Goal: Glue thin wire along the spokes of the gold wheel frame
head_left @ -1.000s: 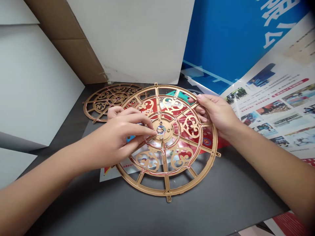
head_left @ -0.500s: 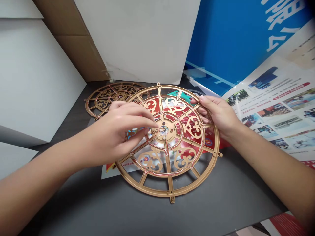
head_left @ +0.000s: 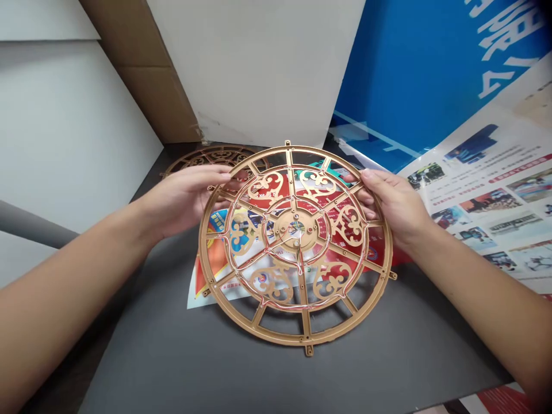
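Observation:
Between my hands is a round gold openwork frame (head_left: pixel 304 317), with spokes, scroll ornaments and thin red and white wires running along its rings. My left hand (head_left: pixel 185 198) grips its upper left rim, thumb on top and fingers beneath. On the upper right rim my right hand (head_left: pixel 390 201) holds it the same way. The frame is tilted, its near edge low over the dark tabletop. Through its openings I see a printed red and white sheet (head_left: pixel 207 290). A second, similar round frame (head_left: pixel 185 158) lies behind, partly hidden by my left hand and the held frame.
A grey-black table (head_left: pixel 172 356) lies underneath. White panels (head_left: pixel 259 69) and a brown cardboard piece (head_left: pixel 142 80) stand at the back and left. On the right leans a blue and white printed poster (head_left: pixel 487 218). A green object (head_left: pixel 332 169) shows behind the frame.
My left hand has moved from the frame's centre, where its fingers were at the wires, out to the upper left rim and now grips it. My right hand keeps its hold.

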Demonstrator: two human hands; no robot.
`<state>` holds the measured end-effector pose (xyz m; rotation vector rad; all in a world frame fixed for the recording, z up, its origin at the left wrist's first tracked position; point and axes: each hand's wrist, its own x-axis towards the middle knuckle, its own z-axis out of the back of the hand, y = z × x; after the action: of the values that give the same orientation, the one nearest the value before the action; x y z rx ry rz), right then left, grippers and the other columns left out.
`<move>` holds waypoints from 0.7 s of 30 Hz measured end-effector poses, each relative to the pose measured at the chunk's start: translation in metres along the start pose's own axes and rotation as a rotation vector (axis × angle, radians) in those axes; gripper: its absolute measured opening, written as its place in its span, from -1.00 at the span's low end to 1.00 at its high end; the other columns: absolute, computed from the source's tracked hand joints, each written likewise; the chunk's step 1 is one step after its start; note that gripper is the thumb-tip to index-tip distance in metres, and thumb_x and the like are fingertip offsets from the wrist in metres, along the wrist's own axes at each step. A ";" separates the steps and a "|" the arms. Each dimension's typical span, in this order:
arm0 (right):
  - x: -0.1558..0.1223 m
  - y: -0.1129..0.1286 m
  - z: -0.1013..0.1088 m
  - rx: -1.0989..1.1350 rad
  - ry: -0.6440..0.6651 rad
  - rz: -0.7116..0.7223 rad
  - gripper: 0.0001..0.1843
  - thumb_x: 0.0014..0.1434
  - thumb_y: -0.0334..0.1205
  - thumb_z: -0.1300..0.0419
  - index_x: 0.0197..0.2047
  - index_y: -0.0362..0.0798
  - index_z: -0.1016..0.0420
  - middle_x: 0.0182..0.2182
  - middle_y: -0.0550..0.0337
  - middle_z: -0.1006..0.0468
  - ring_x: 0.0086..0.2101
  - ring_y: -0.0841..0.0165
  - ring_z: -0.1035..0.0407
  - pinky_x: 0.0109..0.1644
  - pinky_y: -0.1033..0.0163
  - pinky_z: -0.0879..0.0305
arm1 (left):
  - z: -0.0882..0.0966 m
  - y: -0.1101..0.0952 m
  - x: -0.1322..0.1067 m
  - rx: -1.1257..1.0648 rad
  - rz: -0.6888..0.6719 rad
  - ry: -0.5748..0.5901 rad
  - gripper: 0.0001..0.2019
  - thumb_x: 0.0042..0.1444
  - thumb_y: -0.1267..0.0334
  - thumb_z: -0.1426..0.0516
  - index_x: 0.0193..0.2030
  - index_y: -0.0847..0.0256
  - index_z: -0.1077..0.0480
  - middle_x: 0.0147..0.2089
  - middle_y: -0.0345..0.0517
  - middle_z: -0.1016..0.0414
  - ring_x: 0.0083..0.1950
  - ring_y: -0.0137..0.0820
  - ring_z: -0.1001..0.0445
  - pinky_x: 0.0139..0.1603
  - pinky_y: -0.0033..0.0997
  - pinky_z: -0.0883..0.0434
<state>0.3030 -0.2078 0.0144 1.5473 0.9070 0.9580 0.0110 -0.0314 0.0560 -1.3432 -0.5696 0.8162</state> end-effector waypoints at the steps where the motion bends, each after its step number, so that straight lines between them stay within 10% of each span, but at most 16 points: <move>1: 0.000 0.001 0.000 -0.003 -0.003 0.001 -0.65 0.35 0.05 -0.40 -0.31 -0.02 -0.53 -0.57 0.39 -0.16 -0.64 0.56 -0.05 -0.57 0.32 0.08 | 0.001 0.001 -0.001 -0.028 0.042 0.046 -0.72 0.09 0.13 -0.37 -0.13 0.26 -0.63 -0.12 0.04 -0.71 -0.25 -0.35 -0.59 -0.19 -0.28 -0.61; 5: -0.001 0.003 -0.001 -0.003 -0.013 0.000 -0.65 0.33 0.03 -0.42 -0.33 -0.03 -0.53 -0.58 0.39 -0.15 -0.65 0.56 -0.06 -0.57 0.34 0.09 | 0.005 0.004 -0.003 -0.111 0.130 0.152 -0.58 -0.14 0.18 -0.54 -0.12 0.18 -0.63 -0.25 -0.12 -0.69 -0.40 -0.46 -0.56 -0.45 -0.51 -0.52; 21: -0.002 0.010 -0.001 -0.007 -0.136 -0.076 -0.74 0.46 -0.17 -0.20 -0.25 -0.07 -0.62 -0.60 0.35 -0.17 -0.66 0.53 -0.07 -0.59 0.36 0.05 | 0.007 0.011 -0.005 -0.214 0.244 0.342 -0.34 -0.21 0.46 -0.60 0.01 0.11 -0.46 -0.37 -0.33 -0.59 -0.42 -0.48 -0.63 -0.39 -0.62 -0.60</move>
<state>0.3021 -0.2108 0.0240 1.5414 0.8583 0.7913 0.0003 -0.0311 0.0470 -1.7304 -0.2291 0.7118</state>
